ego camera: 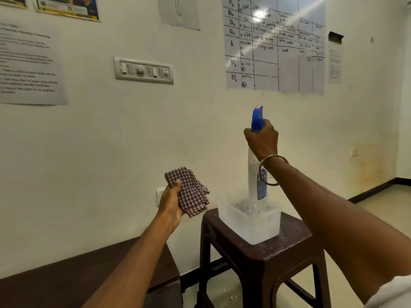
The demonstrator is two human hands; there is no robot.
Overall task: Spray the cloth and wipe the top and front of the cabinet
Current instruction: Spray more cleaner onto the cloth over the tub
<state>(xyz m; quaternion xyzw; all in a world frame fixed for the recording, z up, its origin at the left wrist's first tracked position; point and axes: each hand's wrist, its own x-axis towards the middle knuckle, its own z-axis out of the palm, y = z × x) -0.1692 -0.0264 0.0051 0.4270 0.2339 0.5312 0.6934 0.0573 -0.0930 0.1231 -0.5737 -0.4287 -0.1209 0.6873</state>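
Note:
My left hand (171, 202) holds a folded checked maroon-and-white cloth (189, 192) up in front of the wall, thumb across its face. My right hand (262, 141) grips the neck of a white spray bottle (253, 178) with a blue trigger head (257, 117). The bottle stands upright, its base inside a clear plastic tub (249, 223), to the right of the cloth. The dark brown cabinet top (66, 281) lies at the lower left under my left forearm.
The tub sits on a dark brown plastic stool (262, 258) beside the cabinet. A cream wall is close ahead with a switch panel (143, 70), papers and a whiteboard chart (273, 43). Open floor lies to the right.

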